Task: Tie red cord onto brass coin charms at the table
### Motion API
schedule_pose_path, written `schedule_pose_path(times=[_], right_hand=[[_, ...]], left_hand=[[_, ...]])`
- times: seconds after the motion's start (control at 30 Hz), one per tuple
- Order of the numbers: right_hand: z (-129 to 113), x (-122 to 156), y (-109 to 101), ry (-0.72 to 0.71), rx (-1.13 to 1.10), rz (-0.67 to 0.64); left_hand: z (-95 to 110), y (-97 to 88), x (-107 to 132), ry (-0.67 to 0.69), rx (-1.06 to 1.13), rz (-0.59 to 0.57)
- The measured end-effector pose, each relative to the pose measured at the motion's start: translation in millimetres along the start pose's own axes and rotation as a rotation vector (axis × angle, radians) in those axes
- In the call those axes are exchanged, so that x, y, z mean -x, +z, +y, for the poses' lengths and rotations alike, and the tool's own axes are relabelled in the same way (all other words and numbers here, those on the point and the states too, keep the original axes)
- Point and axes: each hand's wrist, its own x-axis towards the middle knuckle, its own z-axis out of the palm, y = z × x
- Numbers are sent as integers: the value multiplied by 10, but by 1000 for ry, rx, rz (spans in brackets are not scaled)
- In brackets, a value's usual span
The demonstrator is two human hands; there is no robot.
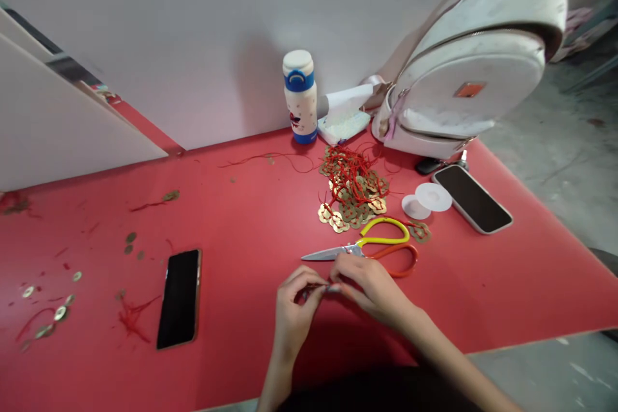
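The left hand (297, 302) is narrow, thumb and forefinger pinched on a small piece (332, 288). The right hand (367, 284) meets it from the other side, its fingers likewise drawn close on the piece. Both work low over the near edge of the red table (241, 225). Just beyond the right hand lie scissors (356, 249), blades pointing left past the left hand. Left of the left hand, well apart, lies a dark phone (179, 299). Beyond the scissors sits a heap of coins with red cords (355, 196); to the heap's right stands a white spool (433, 197). Farthest from the hands are a bottle (300, 103) and a backpack (473, 71).

Caution: a slack pinch could let the piece drop. A sideways sweep of the right forearm could catch the scissors' orange handle, and a snagged cord could drag coins from the heap.

Not verifiable: the piece, mostly covered by fingers and blurred, cannot be identified. The right hand hides part of the scissors. The forearms are cut off below.
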Motion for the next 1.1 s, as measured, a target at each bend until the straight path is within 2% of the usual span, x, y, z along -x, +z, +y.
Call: schedule_pose_path(times=[0.1, 0.2, 0.33, 0.43, 0.57, 0.67, 0.83, 0.93, 1.1], right_hand=[[-57, 15, -44, -39, 35, 36], [-71, 57, 11, -46, -41, 53], [-30, 169, 251, 17, -256, 101], [-23, 283, 424, 48, -272, 95], [-127, 421, 480, 42, -251, -33], [-236, 473, 427, -19, -185, -46], [-266, 476, 319, -79, -233, 128], [-214, 484, 263, -96, -243, 222], [-181, 529, 180, -149, -126, 300]], left_hand=[[18, 18, 73, 14, 53, -8], [37, 51, 190, 9, 178, 26], [64, 111, 331, -58, 352, 83], [89, 141, 366, -96, 394, 129], [116, 145, 320, -71, 270, 275], [108, 151, 290, -40, 68, 362], [45, 234, 335, -39, -121, 348], [13, 282, 362, -70, -149, 317], [-18, 297, 332, -98, -151, 282]])
